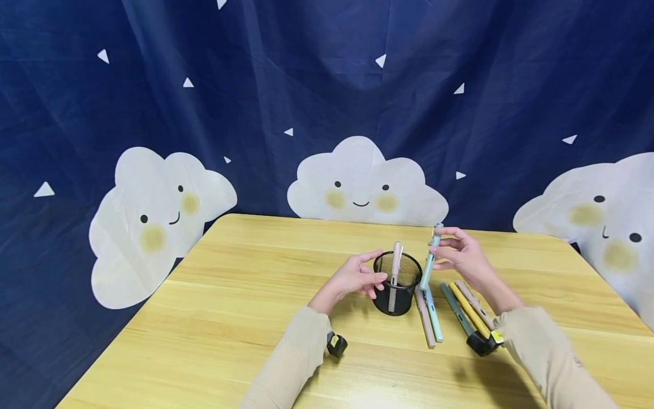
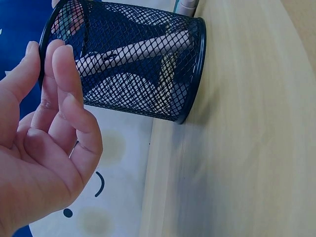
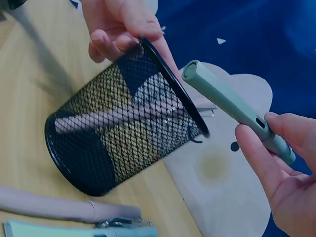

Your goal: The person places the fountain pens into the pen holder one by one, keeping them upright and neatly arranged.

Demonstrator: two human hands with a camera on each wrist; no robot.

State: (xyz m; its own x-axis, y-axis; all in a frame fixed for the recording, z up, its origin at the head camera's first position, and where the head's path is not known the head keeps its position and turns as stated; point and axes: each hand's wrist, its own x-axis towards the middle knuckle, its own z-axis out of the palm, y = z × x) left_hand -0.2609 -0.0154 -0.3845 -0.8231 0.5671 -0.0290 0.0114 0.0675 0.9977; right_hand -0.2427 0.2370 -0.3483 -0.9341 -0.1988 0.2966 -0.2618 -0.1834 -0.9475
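Observation:
A black mesh pen cup stands upright on the wooden table, with a pale pink pen leaning inside it. At its left, my left hand holds the rim between thumb and fingers; the left wrist view shows the fingers at that rim. My right hand pinches a mint-green pen by its upper part, just right of the cup. Seen from the right wrist, the tilted pen has its free end close to the rim, apart from it.
Right of the cup lie a pink pen and a light blue-green pen side by side. Farther right, partly behind the right wrist camera, are a dark green pen, a yellow pen and another pink pen. A blue cloud-print curtain hangs behind the table.

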